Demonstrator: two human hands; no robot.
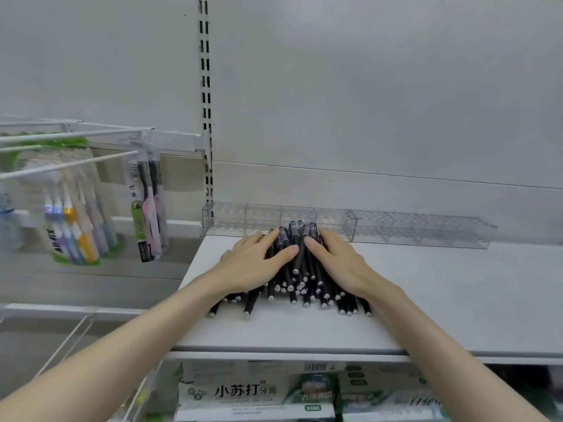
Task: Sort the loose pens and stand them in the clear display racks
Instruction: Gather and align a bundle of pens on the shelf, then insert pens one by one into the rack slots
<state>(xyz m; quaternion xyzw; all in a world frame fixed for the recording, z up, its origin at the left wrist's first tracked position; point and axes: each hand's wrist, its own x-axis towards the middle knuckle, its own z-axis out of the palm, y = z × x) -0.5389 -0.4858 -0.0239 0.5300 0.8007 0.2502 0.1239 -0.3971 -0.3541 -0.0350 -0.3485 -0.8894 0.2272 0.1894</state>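
A heap of several black pens point(300, 278) with silver end caps lies on the white shelf point(441, 300), pointing roughly toward the back. My left hand point(253, 263) rests flat on the left side of the heap, fingers straight. My right hand point(338, 260) lies flat on the right side, its thumb pointing inward. Both hands press on the pile from either side. Behind the heap, a row of clear display racks point(396, 228) with small holes in the top runs along the shelf's back. No pens stand in the racks.
Packs of toothbrushes point(146, 205) and interdental brushes point(76, 214) hang from white hooks point(70, 164) at the left. Toothpaste boxes point(253, 391) sit on the shelf below. A slotted upright point(205, 86) runs up the grey back wall.
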